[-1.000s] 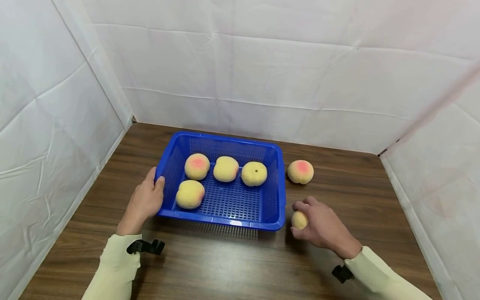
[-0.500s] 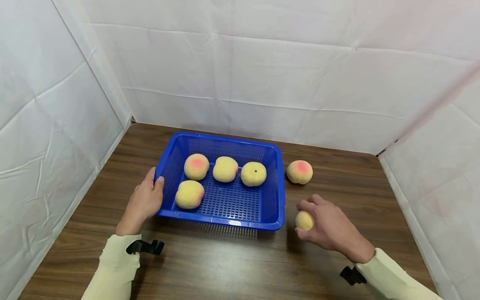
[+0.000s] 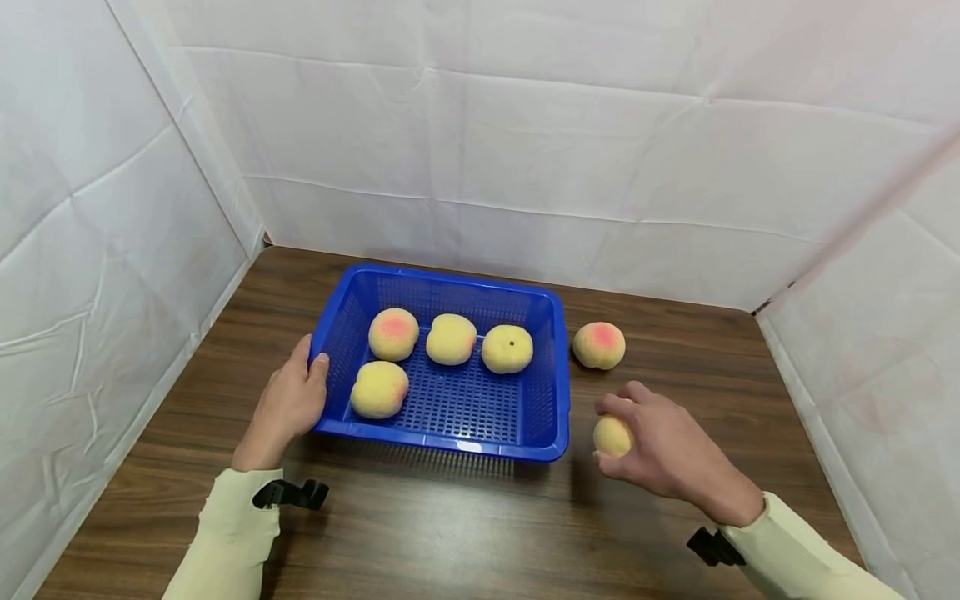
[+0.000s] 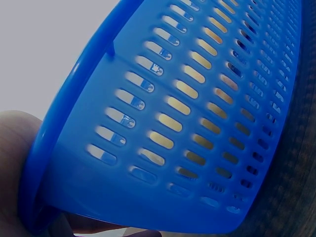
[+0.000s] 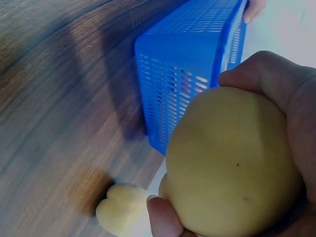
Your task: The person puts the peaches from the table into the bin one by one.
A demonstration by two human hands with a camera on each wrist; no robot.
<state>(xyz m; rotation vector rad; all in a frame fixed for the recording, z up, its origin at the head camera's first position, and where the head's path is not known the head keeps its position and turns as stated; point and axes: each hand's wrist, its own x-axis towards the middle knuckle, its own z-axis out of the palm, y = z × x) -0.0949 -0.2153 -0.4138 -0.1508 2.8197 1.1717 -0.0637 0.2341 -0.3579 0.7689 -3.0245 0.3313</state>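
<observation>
My left hand [image 3: 291, 400] grips the left rim of a blue plastic basket [image 3: 442, 442], thumb over the edge. In the left wrist view the perforated basket wall [image 4: 89, 180] fills most of the picture. Several yellow-and-pink peaches [image 3: 379, 389] lie inside the basket, three along the back and one at the front left. To the right of the basket, my right hand [image 3: 671, 450] holds another peach [image 3: 612, 436] between thumb and fingers. That held peach [image 5: 232, 163] looks large in the right wrist view, and its far side is hidden.
One loose peach [image 3: 600, 345] rests on the dark wooden table [image 3: 450, 533], just right of the basket's back corner. White sheeting [image 3: 525, 150] stands as walls at the back and on both sides.
My right hand, with the peach in it, has moved a little to the right, away from the basket. The left hand and the basket have stayed put.
</observation>
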